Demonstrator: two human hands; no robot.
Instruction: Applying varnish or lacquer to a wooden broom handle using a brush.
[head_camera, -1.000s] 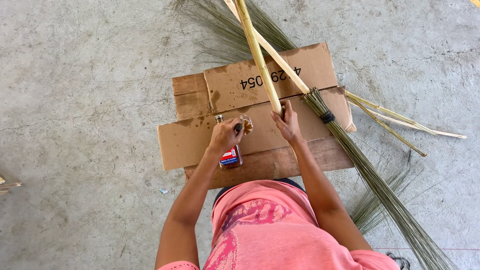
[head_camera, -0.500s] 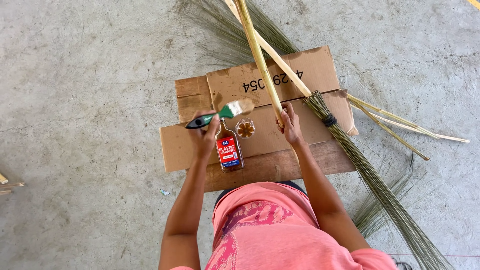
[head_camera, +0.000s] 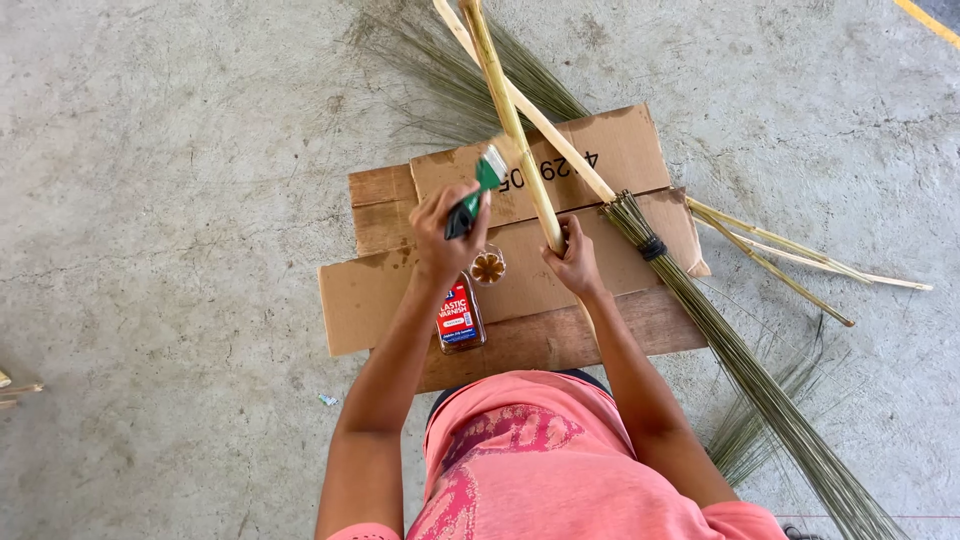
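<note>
My left hand (head_camera: 447, 228) grips a small brush with a green handle (head_camera: 477, 190); its pale bristles touch a bamboo stick (head_camera: 510, 120). My right hand (head_camera: 574, 259) is closed around that same stick near its lower end, holding it up off a flattened cardboard sheet (head_camera: 600, 150). Below my left hand, a small bottle with a red label (head_camera: 460, 316) lies on the cardboard. A small open cup of brown liquid (head_camera: 488, 267) sits between my hands.
A second bamboo stick (head_camera: 560, 140) crosses the cardboard. A bundle of thin broom fibres tied with a dark band (head_camera: 652, 246) runs to the lower right, with thin loose sticks (head_camera: 800, 255) beside it. The concrete floor (head_camera: 180, 200) surrounds everything.
My left hand lifted the brush from beside the bottle and cup and swung it up and right to the bamboo stick. My right hand kept its hold on the stick.
</note>
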